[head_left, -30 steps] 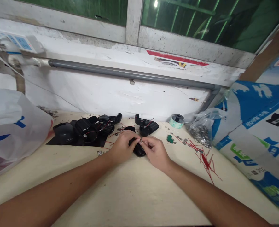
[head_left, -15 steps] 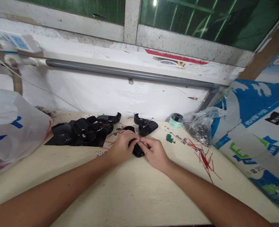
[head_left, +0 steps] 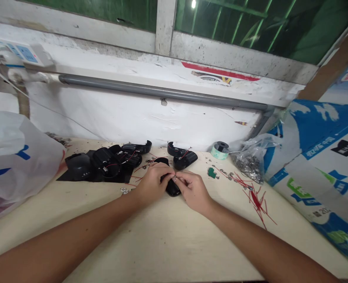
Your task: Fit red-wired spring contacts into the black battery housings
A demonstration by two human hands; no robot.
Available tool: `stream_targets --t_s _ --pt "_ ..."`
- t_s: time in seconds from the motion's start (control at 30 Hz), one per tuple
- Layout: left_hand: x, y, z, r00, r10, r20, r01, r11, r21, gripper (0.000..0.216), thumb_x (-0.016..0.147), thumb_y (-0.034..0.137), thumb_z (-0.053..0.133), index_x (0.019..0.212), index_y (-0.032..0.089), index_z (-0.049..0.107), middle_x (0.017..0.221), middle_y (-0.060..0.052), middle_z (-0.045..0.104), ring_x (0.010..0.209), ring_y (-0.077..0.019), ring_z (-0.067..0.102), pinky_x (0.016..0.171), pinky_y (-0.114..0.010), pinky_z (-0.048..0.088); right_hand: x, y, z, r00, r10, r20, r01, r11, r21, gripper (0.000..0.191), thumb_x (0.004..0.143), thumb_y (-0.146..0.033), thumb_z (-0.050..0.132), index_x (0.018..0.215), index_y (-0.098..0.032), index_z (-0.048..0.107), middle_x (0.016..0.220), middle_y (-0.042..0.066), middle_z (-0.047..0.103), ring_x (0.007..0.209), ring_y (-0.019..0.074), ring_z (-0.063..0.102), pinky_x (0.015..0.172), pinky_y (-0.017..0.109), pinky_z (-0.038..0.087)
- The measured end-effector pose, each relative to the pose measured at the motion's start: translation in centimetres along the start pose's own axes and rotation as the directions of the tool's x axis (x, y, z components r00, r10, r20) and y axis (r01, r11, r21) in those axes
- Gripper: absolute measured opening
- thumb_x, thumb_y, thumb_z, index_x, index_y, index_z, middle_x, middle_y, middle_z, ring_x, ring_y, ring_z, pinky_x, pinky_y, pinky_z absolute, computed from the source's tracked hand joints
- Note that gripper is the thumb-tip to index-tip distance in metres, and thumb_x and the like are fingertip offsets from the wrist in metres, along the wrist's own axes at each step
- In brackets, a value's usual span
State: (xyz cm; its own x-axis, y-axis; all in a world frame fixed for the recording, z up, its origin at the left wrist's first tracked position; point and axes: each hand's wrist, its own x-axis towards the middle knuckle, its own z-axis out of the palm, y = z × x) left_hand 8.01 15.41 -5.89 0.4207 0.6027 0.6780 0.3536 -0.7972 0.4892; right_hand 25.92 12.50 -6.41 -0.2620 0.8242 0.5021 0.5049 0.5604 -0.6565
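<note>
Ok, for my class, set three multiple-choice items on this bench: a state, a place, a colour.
1. How are the left hand and right hand placed?
A far apart
B both inside a bag
C together at a small metal part above a black plastic housing

2. Where is the clear bag of metal bits?
A on a black cloth
B on the bench, right of the hands
C on the window sill

3. What colour are the loose wires?
A red
B blue
C green

Answers: 1 C, the hands meet there; 2 B, it sits beside the tape reel; 3 A, red strands lie on the bench.
</note>
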Motion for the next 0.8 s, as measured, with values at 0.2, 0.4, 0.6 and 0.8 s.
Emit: stream_targets --t_s 0.2,0.4,0.6,0.8 --pt "0.14 0.19 -0.02 1.000 -0.003 0.004 0.003 1.000 0.005 0.019 0.091 0.008 0.054 0.081 0.017 0.067 0.080 -0.003 0.069 0.082 -0.0188 0.062 0.080 -0.035 0.044 -0.02 0.04 0.07 1.000 0.008 0.002 -0.008 1.000 0.014 0.030 0.097 -0.028 0.053 0.068 -0.020 0.053 0.064 -0.002 0.041 0.064 0.0143 0.041 0.059 0.027 0.032" --pt "0.17 0.54 -0.16 1.000 0.014 0.014 -0.014 0.999 0.031 0.020 0.090 0.008 0.053 0.078 0.017 0.066 0.077 -0.004 0.068 0.079 -0.0190 0.061 0.077 -0.034 0.043 -0.12 0.07 0.00 1.000 -0.018 0.010 0.018 0.999 -0.030 0.032 0.098 -0.029 0.052 0.067 -0.020 0.052 0.064 -0.002 0.042 0.064 0.0145 0.043 0.060 0.028 0.033" --pt "0.15 0.59 -0.18 1.000 0.024 0.008 -0.024 0.999 0.023 0.021 0.090 0.008 0.053 0.077 0.016 0.066 0.076 -0.003 0.068 0.078 -0.0187 0.061 0.078 -0.035 0.043 -0.31 0.06 -0.02 0.999 -0.043 0.014 0.044 0.996 -0.073 0.029 0.098 -0.029 0.051 0.071 -0.020 0.055 0.066 -0.001 0.045 0.065 0.0152 0.045 0.061 0.028 0.034" --pt "0.07 0.43 0.01 1.000 0.002 -0.011 -0.001 1.000 0.013 0.020 0.091 0.008 0.054 0.078 0.017 0.067 0.079 -0.004 0.070 0.080 -0.0190 0.063 0.080 -0.036 0.044 -0.12 0.03 0.11 1.000 -0.026 -0.008 0.026 0.999 -0.032 0.033 0.098 -0.031 0.052 0.066 -0.020 0.052 0.064 -0.002 0.042 0.063 0.0148 0.042 0.058 0.027 0.034"
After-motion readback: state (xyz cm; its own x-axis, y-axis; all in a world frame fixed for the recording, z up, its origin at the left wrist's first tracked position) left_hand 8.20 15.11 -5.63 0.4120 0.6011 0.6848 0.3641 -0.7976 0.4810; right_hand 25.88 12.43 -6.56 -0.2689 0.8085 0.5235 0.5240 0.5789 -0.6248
